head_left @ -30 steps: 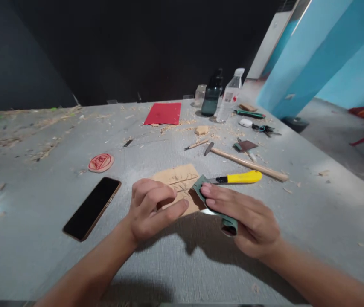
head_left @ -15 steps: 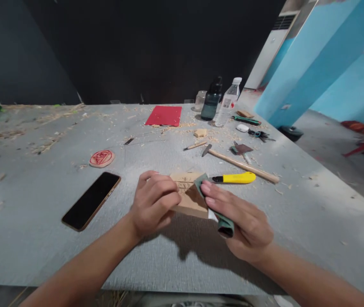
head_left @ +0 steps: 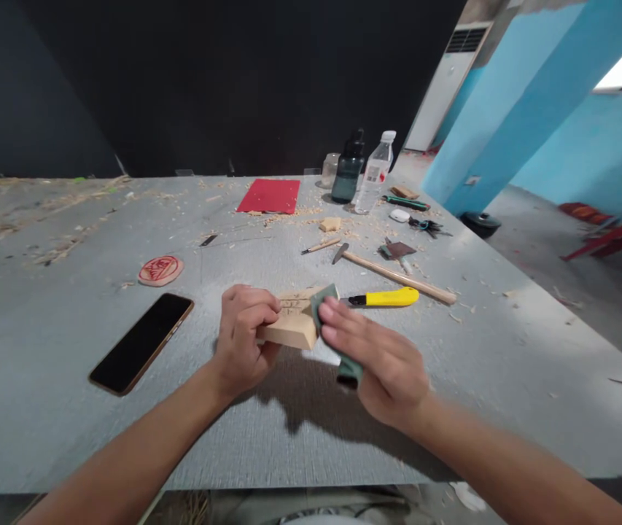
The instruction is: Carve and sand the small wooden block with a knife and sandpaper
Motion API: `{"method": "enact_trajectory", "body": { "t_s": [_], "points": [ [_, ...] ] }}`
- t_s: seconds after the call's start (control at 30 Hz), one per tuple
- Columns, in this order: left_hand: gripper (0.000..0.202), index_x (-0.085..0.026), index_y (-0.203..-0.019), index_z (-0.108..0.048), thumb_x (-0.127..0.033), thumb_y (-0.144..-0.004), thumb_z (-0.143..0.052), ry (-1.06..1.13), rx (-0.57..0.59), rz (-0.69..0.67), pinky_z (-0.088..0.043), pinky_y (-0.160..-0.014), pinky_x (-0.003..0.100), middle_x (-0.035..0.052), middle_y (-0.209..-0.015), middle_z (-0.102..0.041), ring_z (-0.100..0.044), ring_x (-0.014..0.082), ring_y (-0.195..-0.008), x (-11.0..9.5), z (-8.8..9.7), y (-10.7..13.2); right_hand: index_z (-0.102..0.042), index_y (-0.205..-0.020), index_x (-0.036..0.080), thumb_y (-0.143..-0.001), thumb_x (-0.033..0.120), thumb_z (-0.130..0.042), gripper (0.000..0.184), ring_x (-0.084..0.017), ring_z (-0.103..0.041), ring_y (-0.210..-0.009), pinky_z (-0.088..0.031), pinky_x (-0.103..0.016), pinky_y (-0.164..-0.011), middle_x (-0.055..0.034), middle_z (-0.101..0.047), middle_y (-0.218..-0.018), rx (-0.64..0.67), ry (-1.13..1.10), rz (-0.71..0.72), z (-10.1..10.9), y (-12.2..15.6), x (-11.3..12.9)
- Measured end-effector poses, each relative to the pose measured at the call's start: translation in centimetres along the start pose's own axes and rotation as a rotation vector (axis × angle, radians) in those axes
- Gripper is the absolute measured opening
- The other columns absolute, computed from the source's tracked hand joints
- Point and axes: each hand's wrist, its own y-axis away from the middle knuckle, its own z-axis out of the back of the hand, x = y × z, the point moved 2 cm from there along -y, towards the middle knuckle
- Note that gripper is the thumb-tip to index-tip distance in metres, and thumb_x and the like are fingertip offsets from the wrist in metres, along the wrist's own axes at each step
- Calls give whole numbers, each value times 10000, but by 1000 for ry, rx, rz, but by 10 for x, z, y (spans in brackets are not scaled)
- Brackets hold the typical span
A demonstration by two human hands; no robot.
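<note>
My left hand (head_left: pixel 248 339) is closed round the left end of a pale wooden block (head_left: pixel 292 332), which is tilted so that its near side faces me. Dark carved or drawn lines show on the block's top face. In my right hand (head_left: pixel 379 357) is a curled piece of green sandpaper (head_left: pixel 322 299), pressed by the fingertips against the block's right end. The sandpaper's lower part is rolled up under the palm. Just behind the right fingers lies a yellow-handled knife (head_left: pixel 391 297), its blade end partly hidden.
A phone (head_left: pixel 142 343) and a round wooden disc (head_left: pixel 160 270) lie on the left. Beyond the block are a hammer (head_left: pixel 398 275), a carving tool (head_left: pixel 321 246), keys (head_left: pixel 428 227) and a red sheet (head_left: pixel 270 196). Bottles (head_left: pixel 375 175) stand at the back. Wood shavings litter the table (head_left: pixel 223 456).
The block has tipped, showing more of its near side. My right hand has moved left with the sandpaper, from over the top face to the right end. The whole view has shifted slightly.
</note>
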Motion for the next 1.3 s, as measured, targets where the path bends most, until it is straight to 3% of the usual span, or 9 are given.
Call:
{"method": "enact_trajectory", "body": {
  "t_s": [0.1, 0.23, 0.43, 0.6, 0.7, 0.97, 1.1, 1.3],
  "points": [
    [233, -260, -1129, -506, -275, -969, -675, 14, -29, 1, -473, -907, 458, 42, -1005, -650, -633, 226, -934, 2, 0, 0, -525, -1580, 200, -1083, 72, -397, 528, -239, -594, -1425, -577, -467, -1156, -124, -672, -1466, 65, 42, 57, 0, -2, 4],
    [258, -257, -1145, -514, -273, -963, -696, 74, -62, 66, -484, -896, 440, 43, -1034, -631, -624, 221, -948, 3, -1, 3, -550, -1565, 222, -1073, 48, -348, 560, -237, -584, -1434, -543, -479, -1190, -106, -630, -1524, 14, 63, -39, 2, -4, -5],
    [306, -258, -1139, -513, -224, -942, -744, 220, -48, 328, -487, -877, 367, 37, -1075, -599, -594, 195, -980, -10, -13, 8, -490, -1604, 180, -1071, 49, -369, 562, -248, -545, -1471, -544, -487, -1190, -135, -609, -1537, 77, 92, 44, 1, -2, -1],
    [227, -269, -1122, -529, -286, -981, -706, 359, 5, 578, -489, -858, 340, 18, -1059, -577, -585, 180, -965, -17, -22, 9, -493, -1603, 270, -1053, 12, -368, 621, -219, -559, -1461, -522, -481, -1212, -72, -585, -1578, 6, 118, -80, -5, -1, -14],
    [227, -273, -1132, -540, -328, -982, -702, 473, 31, 724, -495, -856, 348, 9, -1032, -584, -588, 180, -940, -20, -25, 11, -471, -1619, 254, -1044, 7, -392, 630, -237, -533, -1483, -511, -492, -1220, -90, -566, -1592, 15, 106, -54, -11, -2, -13],
    [422, -222, -1104, -567, -479, -869, -806, 714, 2, 1198, -530, -759, 317, 15, -978, -681, -648, 175, -849, -23, -31, 7, -463, -1617, 288, -1041, 3, -425, 644, -223, -567, -1453, -544, -490, -1190, -90, -592, -1568, 85, 162, -127, -7, 5, -37],
    [436, -212, -1079, -596, -479, -826, -830, 770, -14, 1282, -535, -751, 310, 4, -962, -690, -666, 171, -828, -19, -32, 8, -469, -1610, 233, -1011, -23, -450, 651, -237, -540, -1474, -539, -497, -1192, -133, -573, -1575, 120, 194, -104, -13, 8, -40],
    [317, -202, -1022, -608, -407, -831, -757, 762, -31, 1366, -500, -717, 291, -4, -886, -677, -645, 166, -788, -13, -33, 15, -599, -1490, 138, -970, -42, -453, 569, -264, -565, -1449, -547, -492, -1176, -186, -634, -1499, 198, 247, -105, -21, 9, -32]
  ]
}}
